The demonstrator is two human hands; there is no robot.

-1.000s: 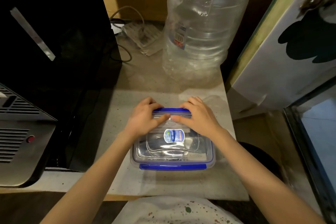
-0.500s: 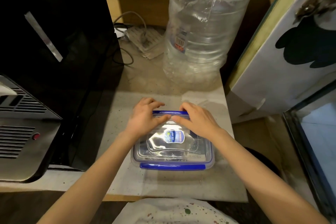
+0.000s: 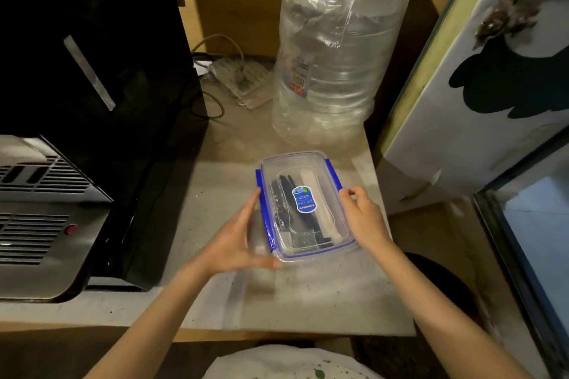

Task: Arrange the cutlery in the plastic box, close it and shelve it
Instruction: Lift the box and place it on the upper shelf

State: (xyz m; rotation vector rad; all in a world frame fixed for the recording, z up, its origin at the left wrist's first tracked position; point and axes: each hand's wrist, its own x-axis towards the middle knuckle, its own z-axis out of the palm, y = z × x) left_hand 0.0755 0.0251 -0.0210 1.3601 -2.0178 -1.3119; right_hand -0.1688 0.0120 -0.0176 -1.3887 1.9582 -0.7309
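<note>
So at this point the clear rectangular plastic box with the blue clip-on latches (image 3: 303,204) sat on the grey stone countertop (image 3: 323,295), its long axis running pretty much straight away from me, near end tipped a touch to my right. That's the bit that mattered: both blue latches ran down the long sides, so each of my hands had one side to itself.

My left hand (image 3: 237,240) was flat against the left long side, fingers straight along the blue latch, thumb hooked under the near corner. More cradling and pressing than gripping. My right hand (image 3: 363,218) was at the right long side, fingertips curled and pinching at the rim just near the right latch. Both sat about equally close to the box, wrists angled in from either side.

Through the lid with the blue oval sticker (image 3: 304,198) I could make out the dark and white cutlery (image 3: 308,218) lying lengthwise inside. The lid looked seated, though I couldn't tell if the side latches were fully snapped.

The big crinkled clear plastic water bottle (image 3: 332,52) stood just behind the box. I'd guess the next thing was lifting it up by those two long sides for shelving.
</note>
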